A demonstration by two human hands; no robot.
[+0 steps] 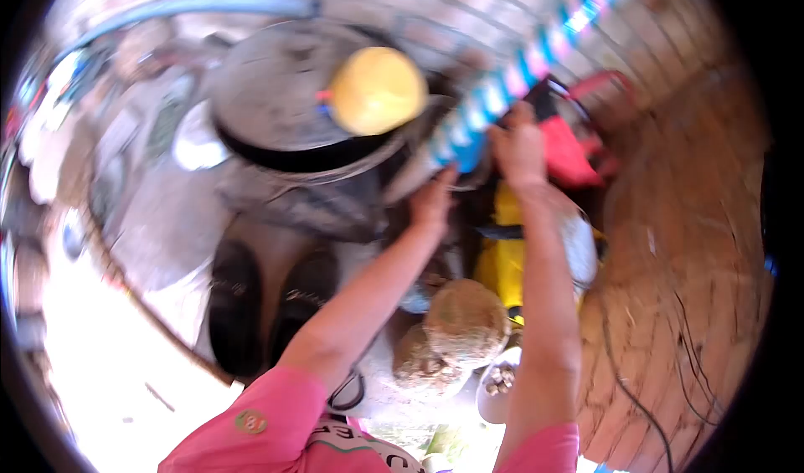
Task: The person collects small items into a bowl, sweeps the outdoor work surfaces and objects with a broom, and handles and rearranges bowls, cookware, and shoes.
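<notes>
A long pole wrapped in blue, white and pink stripes slants from the centre up to the top right. My left hand is closed at the pole's lower end, against its underside. Farther up, my right hand has its fingers wrapped round the pole. Motion blurs the pole and both hands somewhat. Left of the pole, a round yellow object rests on a large dark round lid. A red item lies just right of my right hand.
Below the pole are a yellow bag, round rough stumps and a white container of small pieces. Black shoes stand at the lower left. A brick wall rises behind, and wires cross the brown surface at right.
</notes>
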